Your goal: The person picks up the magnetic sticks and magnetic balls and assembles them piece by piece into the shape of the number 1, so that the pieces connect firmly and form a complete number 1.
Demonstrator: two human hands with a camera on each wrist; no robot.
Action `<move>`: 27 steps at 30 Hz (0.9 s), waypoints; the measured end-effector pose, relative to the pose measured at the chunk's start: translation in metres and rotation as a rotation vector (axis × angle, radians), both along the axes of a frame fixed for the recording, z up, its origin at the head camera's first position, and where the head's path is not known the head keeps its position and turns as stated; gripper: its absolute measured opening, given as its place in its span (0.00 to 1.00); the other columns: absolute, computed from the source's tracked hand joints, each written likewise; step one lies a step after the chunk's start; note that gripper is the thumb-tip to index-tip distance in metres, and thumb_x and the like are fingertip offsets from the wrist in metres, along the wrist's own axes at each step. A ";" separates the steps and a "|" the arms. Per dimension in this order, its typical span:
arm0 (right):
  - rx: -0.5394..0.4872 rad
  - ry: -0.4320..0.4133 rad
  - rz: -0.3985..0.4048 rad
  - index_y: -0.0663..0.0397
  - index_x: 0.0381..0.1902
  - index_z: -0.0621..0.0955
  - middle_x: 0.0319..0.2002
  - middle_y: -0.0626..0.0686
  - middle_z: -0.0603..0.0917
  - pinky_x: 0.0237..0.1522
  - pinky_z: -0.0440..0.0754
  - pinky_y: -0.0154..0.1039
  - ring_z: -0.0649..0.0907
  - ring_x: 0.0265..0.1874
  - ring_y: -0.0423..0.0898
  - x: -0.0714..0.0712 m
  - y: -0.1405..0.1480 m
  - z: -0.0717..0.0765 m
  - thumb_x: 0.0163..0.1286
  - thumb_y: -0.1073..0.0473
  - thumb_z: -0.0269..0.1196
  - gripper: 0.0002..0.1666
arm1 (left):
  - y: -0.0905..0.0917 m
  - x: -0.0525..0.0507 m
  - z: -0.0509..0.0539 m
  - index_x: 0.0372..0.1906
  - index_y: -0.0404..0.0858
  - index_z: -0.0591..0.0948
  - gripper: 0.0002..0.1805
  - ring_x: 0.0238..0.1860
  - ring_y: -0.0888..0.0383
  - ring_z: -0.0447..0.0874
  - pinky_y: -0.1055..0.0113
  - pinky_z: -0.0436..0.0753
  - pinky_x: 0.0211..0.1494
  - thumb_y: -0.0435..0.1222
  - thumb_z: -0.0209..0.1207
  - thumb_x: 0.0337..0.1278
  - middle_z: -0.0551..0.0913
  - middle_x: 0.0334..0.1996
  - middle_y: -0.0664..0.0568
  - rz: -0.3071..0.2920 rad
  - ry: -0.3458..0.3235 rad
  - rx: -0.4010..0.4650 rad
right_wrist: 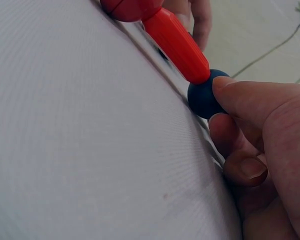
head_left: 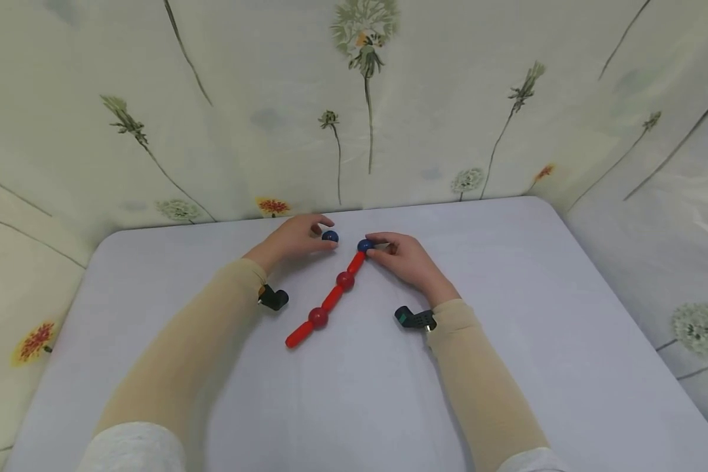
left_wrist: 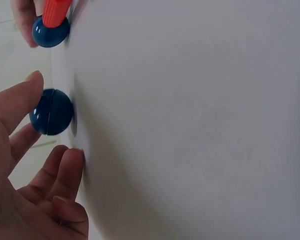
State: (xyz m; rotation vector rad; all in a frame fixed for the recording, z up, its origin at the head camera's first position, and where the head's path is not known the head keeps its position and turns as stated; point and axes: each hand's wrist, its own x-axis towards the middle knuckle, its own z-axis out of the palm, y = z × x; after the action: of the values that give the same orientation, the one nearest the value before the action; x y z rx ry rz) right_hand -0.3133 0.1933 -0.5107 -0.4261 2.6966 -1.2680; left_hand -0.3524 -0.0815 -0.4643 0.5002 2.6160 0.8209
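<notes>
A line of red rods and balls runs diagonally on the table, with red balls (head_left: 318, 318) joining ribbed red rods (head_left: 332, 298). A dark blue ball (head_left: 365, 246) caps its far end. Thumb and fingertips of my right hand (head_left: 408, 260) pinch that blue ball, and the right wrist view shows the red rod (right_wrist: 177, 45) meeting it. Just to the left, my left hand (head_left: 295, 237) has its thumb and a finger around a second, loose blue ball (left_wrist: 51, 112) with a seam. That ball is apart from the line; part of the finger behind it is hidden.
Both hands work near the far edge of a white-covered table (head_left: 342, 406). Behind it hangs a pale curtain (head_left: 271, 151) printed with dandelions. Dark wrist cameras (head_left: 414, 318) are strapped to both wrists.
</notes>
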 end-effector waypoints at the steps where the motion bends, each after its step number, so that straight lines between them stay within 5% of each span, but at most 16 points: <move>1: 0.004 0.001 0.000 0.28 0.60 0.80 0.35 0.43 0.84 0.35 0.77 0.44 0.79 0.30 0.47 0.000 0.000 0.000 0.65 0.35 0.64 0.26 | 0.001 0.000 -0.001 0.65 0.48 0.76 0.33 0.55 0.52 0.75 0.56 0.77 0.56 0.55 0.66 0.57 0.79 0.55 0.49 -0.011 0.014 -0.011; 9: -0.007 -0.002 0.006 0.28 0.60 0.80 0.34 0.44 0.84 0.34 0.76 0.44 0.79 0.29 0.48 0.000 -0.002 -0.002 0.65 0.36 0.64 0.25 | 0.005 0.007 -0.003 0.61 0.47 0.79 0.27 0.50 0.54 0.74 0.59 0.77 0.55 0.51 0.66 0.59 0.79 0.50 0.52 0.000 0.092 -0.074; 27: -0.001 0.028 0.011 0.30 0.59 0.81 0.35 0.42 0.84 0.35 0.76 0.44 0.78 0.31 0.47 0.001 0.000 0.000 0.67 0.39 0.65 0.23 | -0.038 0.042 -0.007 0.51 0.44 0.78 0.23 0.47 0.54 0.78 0.59 0.79 0.50 0.51 0.68 0.55 0.81 0.48 0.52 0.188 0.074 0.133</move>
State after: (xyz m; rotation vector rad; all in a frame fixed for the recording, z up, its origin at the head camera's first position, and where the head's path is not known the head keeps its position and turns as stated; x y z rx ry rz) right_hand -0.3120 0.1932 -0.5108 -0.4614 2.7129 -1.2707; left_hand -0.3102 -0.1197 -0.4711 0.3274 2.7192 1.0603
